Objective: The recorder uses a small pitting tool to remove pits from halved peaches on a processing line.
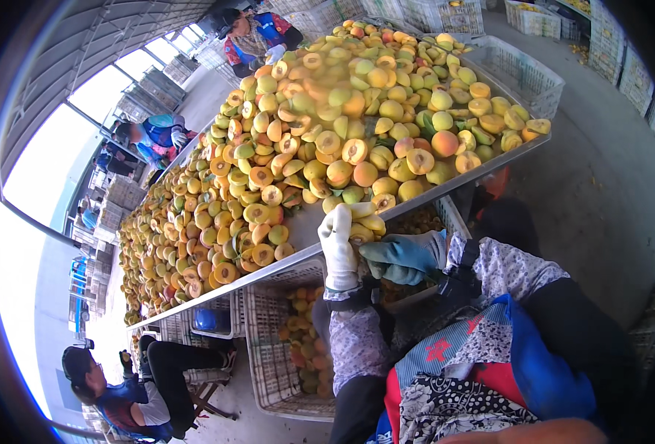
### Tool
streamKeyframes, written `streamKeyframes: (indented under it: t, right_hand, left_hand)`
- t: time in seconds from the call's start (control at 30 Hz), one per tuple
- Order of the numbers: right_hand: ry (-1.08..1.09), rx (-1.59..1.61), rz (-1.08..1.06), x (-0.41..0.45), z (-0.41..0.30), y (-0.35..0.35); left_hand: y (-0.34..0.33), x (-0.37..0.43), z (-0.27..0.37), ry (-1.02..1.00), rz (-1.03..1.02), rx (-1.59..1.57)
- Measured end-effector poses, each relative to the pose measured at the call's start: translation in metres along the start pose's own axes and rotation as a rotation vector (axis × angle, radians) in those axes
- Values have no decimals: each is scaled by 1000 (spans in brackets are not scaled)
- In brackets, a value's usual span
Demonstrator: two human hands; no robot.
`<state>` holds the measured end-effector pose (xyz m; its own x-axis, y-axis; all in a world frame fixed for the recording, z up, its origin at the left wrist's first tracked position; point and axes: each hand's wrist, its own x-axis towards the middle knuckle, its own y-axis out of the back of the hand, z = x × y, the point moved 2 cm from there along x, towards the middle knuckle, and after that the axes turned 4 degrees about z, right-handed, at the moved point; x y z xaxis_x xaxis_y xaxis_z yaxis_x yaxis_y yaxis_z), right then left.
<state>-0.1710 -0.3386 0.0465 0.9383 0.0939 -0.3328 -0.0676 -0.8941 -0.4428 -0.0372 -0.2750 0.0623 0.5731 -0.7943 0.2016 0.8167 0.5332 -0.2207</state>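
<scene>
My left hand [339,247], in a white glove, holds several yellow-green apricot halves [367,222] at the near edge of a metal-rimmed table [305,251]. My right hand [402,256], in a blue-grey glove, is closed close beside it, its fingertips at the fruit. Whether it grips a small tool cannot be told, as the fingers hide what is inside. A large heap of halved and whole apricots [327,144] covers most of the table, many cut faces showing brown pits or hollows.
Below the table edge stand a plastic crate [272,355] holding apricots and another crate [452,219] on the right. An empty-looking crate [519,77] adjoins the far right corner. Co-workers stand across the table [258,39] [158,136]; another person [116,388] sits at lower left.
</scene>
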Motion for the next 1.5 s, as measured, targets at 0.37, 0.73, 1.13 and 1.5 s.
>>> streamKeyframes:
  t: [0.37, 0.73, 1.13, 1.5]
  right_hand:
    - [0, 126, -117, -3, 17, 8]
    - [249, -1002, 441, 14, 31, 41]
    - [332, -1225, 651, -3, 19, 53]
    - [344, -1201, 630, -1, 15, 58]
  left_hand:
    - [-22, -12, -2, 11, 205, -331]
    - [19, -6, -2, 3, 488, -595]
    - [125, -50, 52, -60, 786, 718]
    - [70, 115, -56, 16, 370, 1323]
